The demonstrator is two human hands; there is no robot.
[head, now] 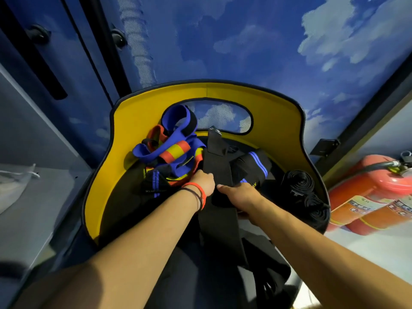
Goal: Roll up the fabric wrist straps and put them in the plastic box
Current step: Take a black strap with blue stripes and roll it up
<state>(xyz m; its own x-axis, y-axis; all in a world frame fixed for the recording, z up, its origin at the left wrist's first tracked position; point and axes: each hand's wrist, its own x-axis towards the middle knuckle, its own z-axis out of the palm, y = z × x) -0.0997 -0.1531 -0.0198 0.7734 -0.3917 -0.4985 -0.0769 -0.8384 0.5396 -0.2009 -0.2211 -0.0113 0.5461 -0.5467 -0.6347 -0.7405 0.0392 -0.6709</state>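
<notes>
Both forearms are reaching over a yellow chair (278, 121). The left hand (204, 182) is curling its fingers over the left edge of a black strap (217, 159). The right hand (242, 196) is gripping the right edge, thumb on top, fingers hidden. The strap is lying on the seat, its long axis running away from the person, far end pointing at the chair back. Black rolls (297, 186) are sitting right of it, a coloured tangle (169, 148) far left.
</notes>
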